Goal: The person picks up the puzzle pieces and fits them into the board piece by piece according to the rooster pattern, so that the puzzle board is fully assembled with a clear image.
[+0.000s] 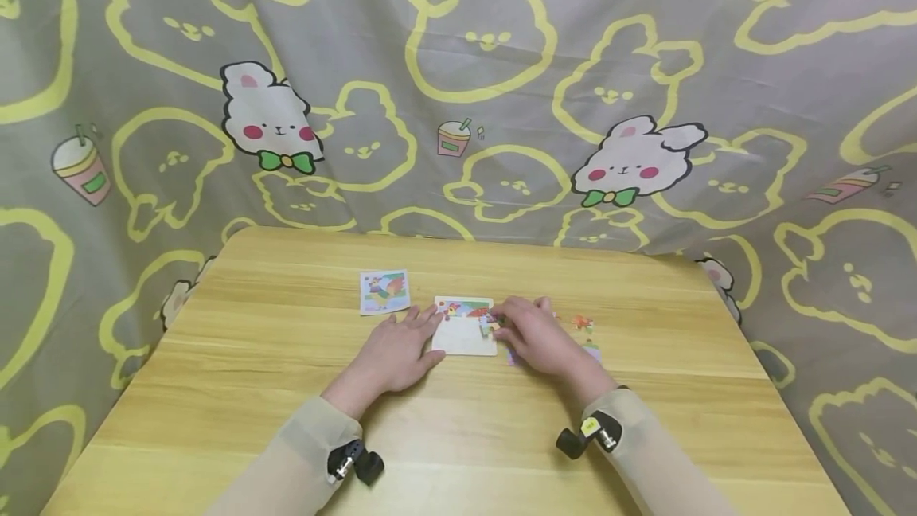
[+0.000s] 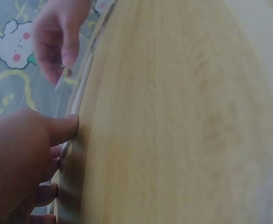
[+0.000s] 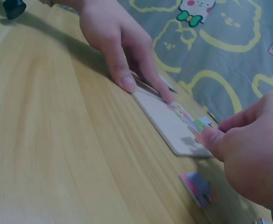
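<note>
A white puzzle tray lies on the table, with picture pieces fitted along its far strip and its near part bare white. My left hand rests at the tray's left side; the right wrist view shows the thumb at the near corner and a straight finger on the tray. Between thumb and fingers, my right hand pinches a small colourful puzzle piece over the tray's right side. A loose puzzle piece lies right of the tray, partly under that hand in the head view.
A picture card with a colourful bird lies behind my left hand. More loose pieces, among them an orange one, are scattered right of my right hand. Behind the wooden table hangs a grey patterned curtain.
</note>
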Action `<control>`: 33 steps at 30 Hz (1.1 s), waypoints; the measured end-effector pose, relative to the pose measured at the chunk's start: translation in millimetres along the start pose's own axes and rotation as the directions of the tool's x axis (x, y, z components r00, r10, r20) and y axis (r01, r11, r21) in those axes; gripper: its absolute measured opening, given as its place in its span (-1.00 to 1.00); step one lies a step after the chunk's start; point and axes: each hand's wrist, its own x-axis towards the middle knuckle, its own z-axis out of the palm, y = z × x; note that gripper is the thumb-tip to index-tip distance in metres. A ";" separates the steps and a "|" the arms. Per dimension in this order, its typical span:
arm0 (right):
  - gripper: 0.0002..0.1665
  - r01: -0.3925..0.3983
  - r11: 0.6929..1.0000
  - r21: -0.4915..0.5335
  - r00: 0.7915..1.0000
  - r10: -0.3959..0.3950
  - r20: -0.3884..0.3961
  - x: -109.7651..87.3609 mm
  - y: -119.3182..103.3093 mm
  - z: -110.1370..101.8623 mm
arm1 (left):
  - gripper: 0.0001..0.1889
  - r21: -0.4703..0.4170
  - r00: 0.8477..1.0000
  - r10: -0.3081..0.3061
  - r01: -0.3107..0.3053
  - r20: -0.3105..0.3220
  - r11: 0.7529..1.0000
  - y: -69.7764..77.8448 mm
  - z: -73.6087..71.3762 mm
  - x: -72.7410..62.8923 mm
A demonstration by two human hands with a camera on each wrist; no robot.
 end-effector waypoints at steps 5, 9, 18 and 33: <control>-0.61 -0.007 1.000 -0.008 1.000 0.007 0.015 7.6 -8.6 5.5 | -0.25 0.002 1.000 -0.004 0.005 -0.008 1.000 1.1 0.3 -0.7; -0.63 0.008 0.999 -0.035 1.000 -0.007 0.012 13.3 -14.3 10.1 | -0.24 0.000 1.000 -0.002 0.002 -0.014 1.000 1.5 -0.7 -2.2; -0.61 0.016 0.998 -0.053 1.000 -0.016 0.002 26.2 -27.4 20.1 | -0.25 -0.014 1.000 0.003 -0.003 -0.018 1.000 2.7 -1.2 -3.6; -0.62 -0.004 0.991 -0.134 1.000 0.007 0.029 42.1 -37.7 40.8 | -0.25 -0.005 1.000 0.012 -0.012 -0.025 1.000 -1.1 2.3 -3.2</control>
